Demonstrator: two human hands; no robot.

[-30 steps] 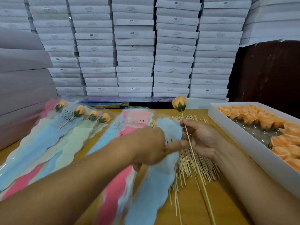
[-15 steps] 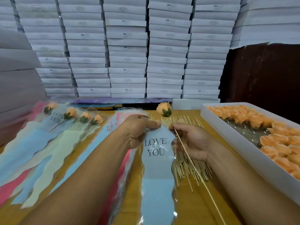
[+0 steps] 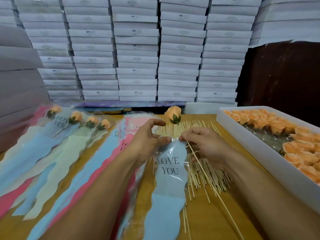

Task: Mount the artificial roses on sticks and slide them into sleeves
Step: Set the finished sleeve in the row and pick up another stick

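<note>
Both hands pinch the blue sleeve point(image 3: 170, 170) top: left hand point(image 3: 147, 142), right hand point(image 3: 206, 148) also holding the rose stick point(image 3: 207, 175). The thin plastic might slip shut.

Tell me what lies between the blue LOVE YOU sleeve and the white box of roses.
In the head view, the loose pile of sticks on the wooden table, with the right hand over it holding the mounted rose's stick.

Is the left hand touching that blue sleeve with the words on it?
Touching. The head view shows the left hand pinching the top edge of the blue sleeve between thumb and finger.
</note>
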